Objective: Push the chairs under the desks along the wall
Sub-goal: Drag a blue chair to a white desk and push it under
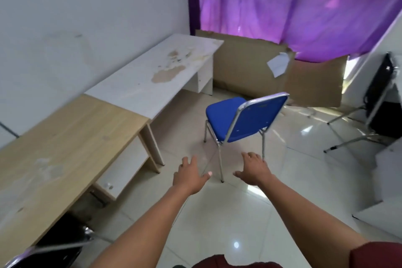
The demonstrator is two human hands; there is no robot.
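Note:
A blue padded chair [243, 118] with chrome legs stands out on the tiled floor, its seat turned toward the white desk [152, 78] along the left wall. Nearer to me, a light wooden desk [65, 143] adjoins the white one. A black chair [58, 248] sits partly under the wooden desk at the bottom left. My left hand [189, 175] and my right hand [254, 169] are stretched forward, fingers apart and holding nothing, just short of the blue chair's backrest and not touching it.
Flattened cardboard [250, 67] leans under the purple curtain [293, 6] at the far wall. A black folding chair [378, 98] with metal legs stands at the right, beside a white cabinet [387, 180]. Open floor lies between me and the blue chair.

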